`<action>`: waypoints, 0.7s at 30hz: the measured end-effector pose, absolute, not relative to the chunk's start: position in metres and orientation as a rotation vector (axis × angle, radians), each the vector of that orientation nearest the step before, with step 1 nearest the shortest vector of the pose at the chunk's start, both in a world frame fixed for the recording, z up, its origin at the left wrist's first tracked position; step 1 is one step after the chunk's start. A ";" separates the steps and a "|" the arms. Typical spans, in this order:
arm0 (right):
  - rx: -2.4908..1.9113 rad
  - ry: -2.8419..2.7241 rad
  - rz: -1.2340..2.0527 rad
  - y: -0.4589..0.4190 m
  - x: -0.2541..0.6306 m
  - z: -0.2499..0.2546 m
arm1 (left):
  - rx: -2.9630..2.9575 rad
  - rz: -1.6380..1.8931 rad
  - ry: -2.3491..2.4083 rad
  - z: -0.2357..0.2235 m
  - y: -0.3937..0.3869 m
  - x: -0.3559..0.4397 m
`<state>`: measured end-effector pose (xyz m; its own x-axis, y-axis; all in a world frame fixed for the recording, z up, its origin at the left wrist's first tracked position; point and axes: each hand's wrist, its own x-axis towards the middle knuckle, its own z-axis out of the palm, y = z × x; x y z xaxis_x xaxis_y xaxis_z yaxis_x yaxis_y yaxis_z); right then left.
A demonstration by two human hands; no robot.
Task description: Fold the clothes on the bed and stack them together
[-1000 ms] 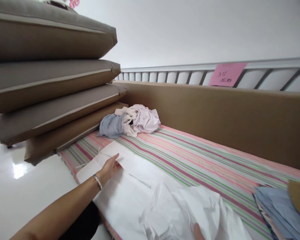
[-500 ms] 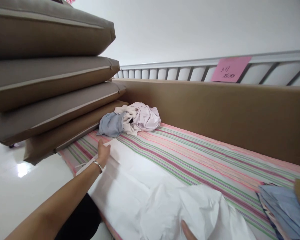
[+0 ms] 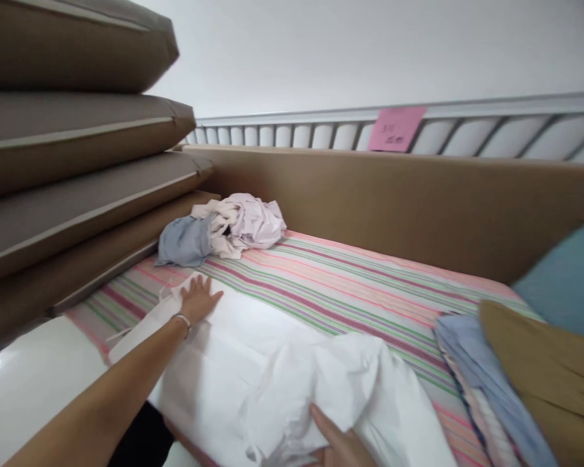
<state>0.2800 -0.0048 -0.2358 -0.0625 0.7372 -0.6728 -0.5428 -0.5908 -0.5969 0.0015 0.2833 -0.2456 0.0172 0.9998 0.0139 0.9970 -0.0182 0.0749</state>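
Note:
A white garment (image 3: pixel 233 337) with thin ties at its left end lies across the striped sheet (image 3: pixel 360 285), smooth at the left and bunched at the right. My left hand (image 3: pixel 198 300), a bracelet on its wrist, presses flat on the garment's far left end with the fingers spread. Low in the view, my right hand (image 3: pixel 343 444) grips the bunched part; its thumb lies on top and the cloth partly covers the fingers. Beyond my left hand is a crumpled heap of clothes, with a blue piece (image 3: pixel 185 240) and a pale pink piece (image 3: pixel 257 220).
Thick brown cushions (image 3: pixel 87 136) are stacked at the left. A brown padded panel (image 3: pixel 370 194) runs along the back, below a rail with a pink note (image 3: pixel 397 128). Folded blue clothing (image 3: pixel 491 376), brown clothing (image 3: pixel 545 370) and a teal item (image 3: pixel 571 272) are at the right.
My left hand has gone from holding the garment's edge to lying flat with spread fingers. More of my right hand shows. The view has turned right, bringing in more clothing.

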 end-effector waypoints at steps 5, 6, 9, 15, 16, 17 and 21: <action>-1.106 -0.337 1.701 -0.009 0.269 -0.207 | 2.363 0.332 2.079 -0.223 0.265 0.023; -1.075 -0.351 1.691 -0.011 0.270 -0.205 | 2.466 0.461 1.951 -0.216 0.247 0.033; -0.999 -0.387 1.694 -0.014 0.271 -0.202 | 2.717 0.617 1.226 -0.198 0.162 0.061; -0.939 -0.442 1.666 -0.017 0.271 -0.204 | 2.925 0.603 0.638 -0.209 0.039 0.093; -0.936 -0.456 1.662 -0.018 0.272 -0.202 | 2.907 0.666 0.669 -0.213 0.039 0.093; -0.935 -0.460 1.646 -0.019 0.276 -0.201 | 2.876 0.729 0.704 -0.217 0.043 0.093; -0.929 -0.287 1.429 -0.017 0.301 -0.194 | 2.687 0.892 0.842 -0.212 0.068 0.083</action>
<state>0.3009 -0.0169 -0.1945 0.1769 0.9199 -0.3499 -0.7134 -0.1251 -0.6895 0.0833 0.0680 -0.2120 0.6584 0.5703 0.4912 0.4576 -0.8214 0.3403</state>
